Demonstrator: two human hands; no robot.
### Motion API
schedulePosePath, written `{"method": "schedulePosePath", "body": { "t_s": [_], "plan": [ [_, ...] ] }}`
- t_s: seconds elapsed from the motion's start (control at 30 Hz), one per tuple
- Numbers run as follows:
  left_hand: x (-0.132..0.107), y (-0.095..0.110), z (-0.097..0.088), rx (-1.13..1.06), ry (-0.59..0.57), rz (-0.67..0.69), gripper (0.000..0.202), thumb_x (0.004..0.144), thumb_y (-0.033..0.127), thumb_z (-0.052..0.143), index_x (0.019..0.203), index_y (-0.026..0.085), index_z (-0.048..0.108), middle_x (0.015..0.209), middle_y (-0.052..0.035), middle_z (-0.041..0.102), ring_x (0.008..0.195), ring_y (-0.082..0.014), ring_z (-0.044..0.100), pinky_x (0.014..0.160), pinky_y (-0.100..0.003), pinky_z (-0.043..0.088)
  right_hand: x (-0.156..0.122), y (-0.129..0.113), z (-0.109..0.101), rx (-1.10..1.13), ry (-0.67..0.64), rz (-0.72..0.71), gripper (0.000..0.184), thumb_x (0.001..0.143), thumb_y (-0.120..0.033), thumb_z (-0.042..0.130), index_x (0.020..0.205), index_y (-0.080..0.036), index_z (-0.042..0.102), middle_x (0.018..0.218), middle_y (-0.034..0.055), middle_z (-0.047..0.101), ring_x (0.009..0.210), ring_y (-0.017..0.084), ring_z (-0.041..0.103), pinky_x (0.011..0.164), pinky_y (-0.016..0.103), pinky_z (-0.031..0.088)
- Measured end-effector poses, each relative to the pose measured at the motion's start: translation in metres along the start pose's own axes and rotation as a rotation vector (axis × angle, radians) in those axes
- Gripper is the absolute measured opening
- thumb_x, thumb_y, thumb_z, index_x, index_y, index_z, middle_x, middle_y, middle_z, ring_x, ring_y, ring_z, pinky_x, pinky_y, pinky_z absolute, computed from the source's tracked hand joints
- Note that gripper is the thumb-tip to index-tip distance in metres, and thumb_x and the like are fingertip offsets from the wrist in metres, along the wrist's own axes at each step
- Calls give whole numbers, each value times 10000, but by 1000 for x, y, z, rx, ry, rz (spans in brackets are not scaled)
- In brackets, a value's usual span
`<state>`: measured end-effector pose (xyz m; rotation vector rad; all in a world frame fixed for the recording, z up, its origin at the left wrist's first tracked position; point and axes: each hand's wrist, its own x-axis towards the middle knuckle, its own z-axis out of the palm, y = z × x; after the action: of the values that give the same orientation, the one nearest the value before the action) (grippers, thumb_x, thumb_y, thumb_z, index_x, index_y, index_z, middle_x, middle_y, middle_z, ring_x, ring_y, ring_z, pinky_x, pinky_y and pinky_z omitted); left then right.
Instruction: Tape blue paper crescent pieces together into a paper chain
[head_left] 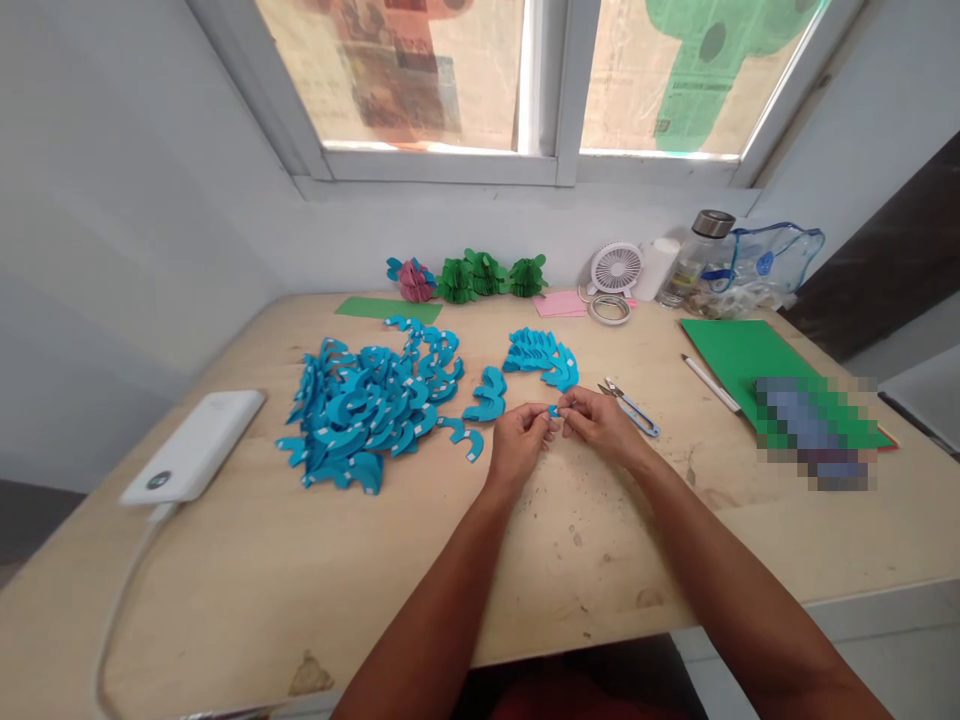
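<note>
1. While pinching a small blue paper piece (553, 411) between the fingertips of left hand (516, 440) and right hand (598, 422), holding it over the wooden tabletop (585, 570).
2. Holding right hand near blue-handled snips (637, 415).

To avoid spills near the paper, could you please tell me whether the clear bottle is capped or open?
Capped: a metallic lid sits atop the clear bottle; how tightly it is closed, I cannot tell.
</note>
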<state>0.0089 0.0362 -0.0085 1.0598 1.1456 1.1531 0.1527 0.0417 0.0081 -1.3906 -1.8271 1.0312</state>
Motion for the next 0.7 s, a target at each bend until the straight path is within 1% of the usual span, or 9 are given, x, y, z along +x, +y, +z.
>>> {"method": "schedulePosePath", "body": {
  "t_s": [0.1,0.3,0.4,0.5,0.7],
  "plan": [
    [0,-1,1,-1,-24,7,127,684,208,551,714,120,637,582,-23,628,468,-89,527,440,-188,409,0,-1,0,-55,4,-38,85,807,-257,471,796,-194,527,550,-37,586,458,96,475,474,197,317],
    [2,-4,0,-8,-46,16,147,694,221,542,733,124,644,572,-20,626,477,-93,529,446,-189,414,0,-1,0,-298,51,-98,79,812,-240,466,785,-202,529,582,-25,590,529,112,505,547,209,326],
    [2,-4,0,-3,-51,16,147,693,226,539,724,126,643,559,-15,624,474,-95,526,446,-191,414,-1,-2,1,-384,72,-118,81,818,-233,455,799,-206,529,608,-12,593,581,127,526,584,214,334],
    [2,-3,0,5,-57,18,150,692,223,538,724,126,647,556,-15,625,476,-97,527,454,-196,417,-2,-2,3,-404,76,-126,83,825,-224,443,814,-208,523,626,-7,597,595,130,537,595,214,336],
    [1,-1,0,-7,-51,-4,161,692,219,532,731,123,655,543,-13,619,474,-96,523,456,-196,411,-1,-1,2,-368,63,-145,72,820,-207,448,815,-208,520,619,-17,602,581,124,536,580,207,329]
  ]
}}
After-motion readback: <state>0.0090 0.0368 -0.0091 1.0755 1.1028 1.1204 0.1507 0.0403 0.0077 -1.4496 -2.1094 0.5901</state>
